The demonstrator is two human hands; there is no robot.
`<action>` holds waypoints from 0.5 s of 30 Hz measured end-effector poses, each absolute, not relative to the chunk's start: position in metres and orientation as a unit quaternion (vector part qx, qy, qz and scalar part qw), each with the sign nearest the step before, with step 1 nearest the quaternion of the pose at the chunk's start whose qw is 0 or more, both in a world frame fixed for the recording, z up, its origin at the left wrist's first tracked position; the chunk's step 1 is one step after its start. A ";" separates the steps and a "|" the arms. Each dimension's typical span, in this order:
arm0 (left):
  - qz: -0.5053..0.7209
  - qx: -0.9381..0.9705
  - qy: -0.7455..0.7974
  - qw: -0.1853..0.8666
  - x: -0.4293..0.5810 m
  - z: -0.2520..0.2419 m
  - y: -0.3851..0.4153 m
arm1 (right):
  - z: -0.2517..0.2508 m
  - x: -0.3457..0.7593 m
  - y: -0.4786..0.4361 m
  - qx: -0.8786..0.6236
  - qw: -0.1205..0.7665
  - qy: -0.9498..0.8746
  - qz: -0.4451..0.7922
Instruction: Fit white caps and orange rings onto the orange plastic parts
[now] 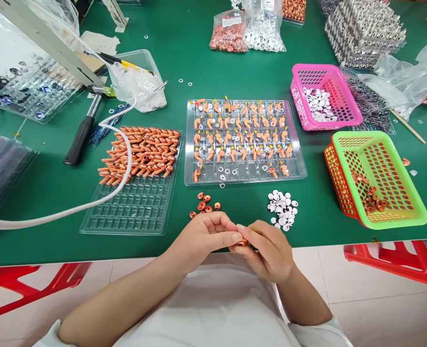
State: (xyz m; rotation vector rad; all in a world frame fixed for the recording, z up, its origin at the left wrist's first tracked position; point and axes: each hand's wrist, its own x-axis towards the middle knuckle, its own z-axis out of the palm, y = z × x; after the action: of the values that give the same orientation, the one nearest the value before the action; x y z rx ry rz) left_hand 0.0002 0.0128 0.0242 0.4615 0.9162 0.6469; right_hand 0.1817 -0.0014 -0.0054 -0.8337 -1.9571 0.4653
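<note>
A small copper-coloured piece (242, 243) is held near the front edge of the table (316, 233), pinched by the fingers of the right hand (271, 250). The thumb and forefinger of the left hand (206, 238) are set close together against it; whether it is gripped by them too, or only pressed, cannot be told, as most of it is covered. It is probably best kept steady by the right fingers, with light, even pressure applied by the left, so that it is not tipped or squeezed out. Just beyond the left hand, loose copper pieces (201, 206) are scattered; beyond the right, white discs (282, 210) are heaped, and both piles should be kept clear of the knuckles. Farther out, a clear tray (242, 172), partly filled with curved orange parts (220, 155), is best left unbumped.
</note>
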 end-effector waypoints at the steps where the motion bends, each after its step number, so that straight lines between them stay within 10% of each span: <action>1: 0.304 0.218 0.432 0.821 0.000 0.024 0.012 | -0.006 0.182 -0.002 -0.341 0.462 -0.796 0.189; 15: 0.304 0.217 0.433 0.821 0.001 0.021 0.009 | -0.007 0.178 -0.005 -0.339 0.476 -0.794 0.168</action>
State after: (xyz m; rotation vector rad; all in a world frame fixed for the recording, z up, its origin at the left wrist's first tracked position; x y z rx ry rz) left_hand 0.0012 0.0087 0.0211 0.4615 0.9210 0.6464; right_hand 0.1780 -0.0047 -0.0070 -0.8281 -1.9396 0.4095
